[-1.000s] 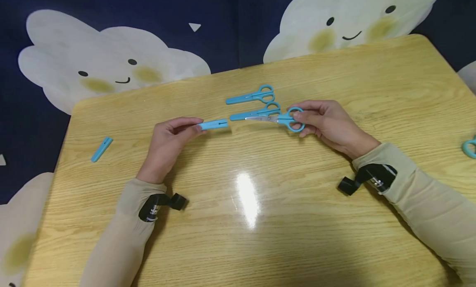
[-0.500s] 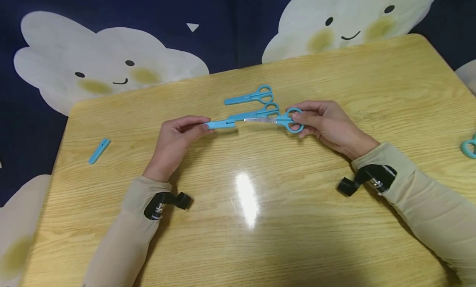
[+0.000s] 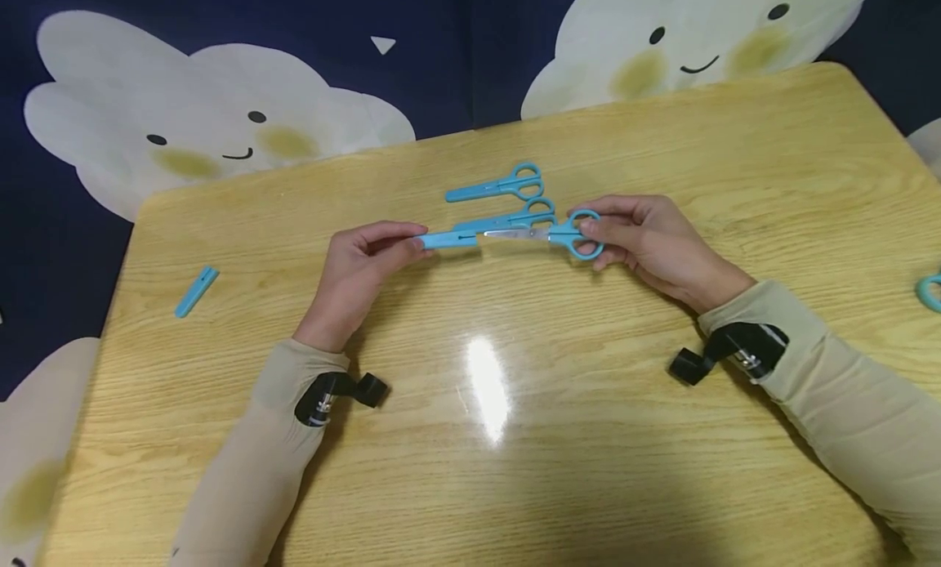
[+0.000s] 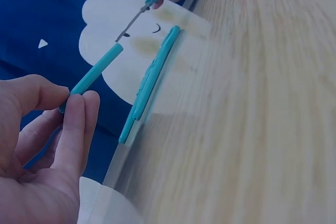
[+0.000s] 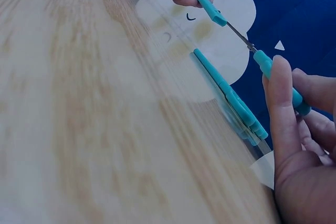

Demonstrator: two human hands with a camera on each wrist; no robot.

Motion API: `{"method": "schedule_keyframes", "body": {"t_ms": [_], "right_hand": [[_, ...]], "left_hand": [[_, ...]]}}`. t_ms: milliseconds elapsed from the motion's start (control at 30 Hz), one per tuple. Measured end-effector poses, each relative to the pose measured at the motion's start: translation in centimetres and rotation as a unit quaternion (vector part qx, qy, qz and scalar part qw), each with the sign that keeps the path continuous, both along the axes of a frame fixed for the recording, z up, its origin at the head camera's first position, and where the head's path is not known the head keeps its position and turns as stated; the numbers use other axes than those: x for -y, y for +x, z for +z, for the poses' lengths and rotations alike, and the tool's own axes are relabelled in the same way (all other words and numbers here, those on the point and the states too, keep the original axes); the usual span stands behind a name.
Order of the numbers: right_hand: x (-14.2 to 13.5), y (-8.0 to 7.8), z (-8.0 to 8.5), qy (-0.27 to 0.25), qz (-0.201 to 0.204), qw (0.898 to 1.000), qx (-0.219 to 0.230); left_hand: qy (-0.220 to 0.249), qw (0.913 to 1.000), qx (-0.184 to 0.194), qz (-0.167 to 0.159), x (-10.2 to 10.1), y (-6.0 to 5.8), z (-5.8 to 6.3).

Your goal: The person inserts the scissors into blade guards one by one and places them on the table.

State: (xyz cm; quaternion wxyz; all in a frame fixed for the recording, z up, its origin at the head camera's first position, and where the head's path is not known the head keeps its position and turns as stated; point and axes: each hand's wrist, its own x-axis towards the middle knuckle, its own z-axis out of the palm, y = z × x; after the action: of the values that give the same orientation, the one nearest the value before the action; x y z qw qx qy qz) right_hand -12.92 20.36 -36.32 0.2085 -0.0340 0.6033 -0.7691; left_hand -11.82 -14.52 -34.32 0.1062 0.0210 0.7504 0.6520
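Observation:
My left hand (image 3: 356,274) pinches the closed end of a light-blue scissors cover (image 3: 450,239) between thumb and fingers. Facing it, my right hand (image 3: 654,244) grips the blue handles of a pair of scissors (image 3: 577,234), whose bare metal blades point left. The blade tip is right at the cover's open end in the head view. Both wrist views show the cover (image 4: 97,71) and blades in line, raised above the tabletop. Just behind them lie two covered pairs of scissors, the far pair (image 3: 492,187) and the near pair (image 3: 507,220), partly hidden by the held cover.
Another loose blue cover (image 3: 196,292) lies at the left of the wooden table (image 3: 470,485). A teal ring-shaped handle (image 3: 929,292) shows at the right image edge. A dark cloth with cloud faces (image 3: 470,52) hangs beyond the table's back edge.
My left hand has moved right with the cover, closing the gap to the blade tip. The right hand and its scissors have stayed nearly in place.

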Motion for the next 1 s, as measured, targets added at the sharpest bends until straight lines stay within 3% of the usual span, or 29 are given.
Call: {"method": "schedule_keyframes", "body": {"t_ms": [1000], "right_hand": [[-0.01, -0.04, 0.00, -0.003, 0.004, 1.000, -0.002]], "left_hand": [[0.035, 0.9993, 0.008, -0.005, -0.76, -0.27, -0.25]]}}
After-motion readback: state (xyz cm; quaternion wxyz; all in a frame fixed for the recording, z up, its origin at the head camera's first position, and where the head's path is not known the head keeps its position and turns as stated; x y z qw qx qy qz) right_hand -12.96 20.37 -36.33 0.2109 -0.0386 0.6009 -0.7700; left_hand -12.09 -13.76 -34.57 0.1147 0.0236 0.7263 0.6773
